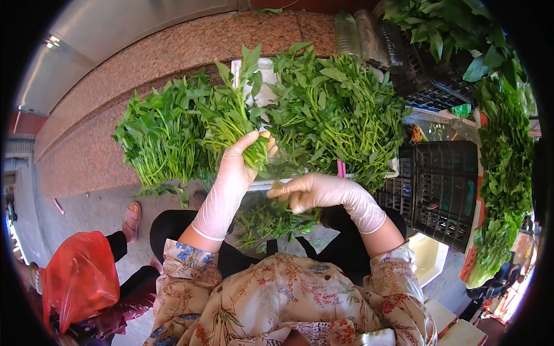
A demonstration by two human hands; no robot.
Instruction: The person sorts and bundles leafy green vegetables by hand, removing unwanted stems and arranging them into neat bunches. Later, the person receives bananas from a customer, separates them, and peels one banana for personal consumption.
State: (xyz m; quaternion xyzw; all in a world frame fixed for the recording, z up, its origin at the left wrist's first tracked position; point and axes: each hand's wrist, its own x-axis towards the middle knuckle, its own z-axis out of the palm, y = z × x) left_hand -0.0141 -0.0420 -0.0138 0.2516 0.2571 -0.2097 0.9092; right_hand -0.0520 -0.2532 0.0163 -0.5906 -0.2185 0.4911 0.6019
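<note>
My left hand [242, 158], in a thin whitish glove, grips a bunch of leafy greens [229, 125] by the lower stems, leaves pointing away from me. My right hand [318, 192], gloved too, hovers to the right of the stem ends with its fingers partly curled. Whether a bit of leaf is pinched there is too blurred to tell. A big heap of loose greens [333, 116] covers much of a white foam box [266, 80]. Stacked bundles of greens [160, 134] lie at the left. Below my hands, loose leaves and stems [277, 222] are scattered between my legs.
A granite ledge [181, 47] runs behind the greens. Black plastic crates [446, 190] stand at the right, beside a long row of leafy vegetables [504, 181]. Plastic bottles [348, 34] lie at the back. At the lower left a person holds a red plastic bag [82, 277].
</note>
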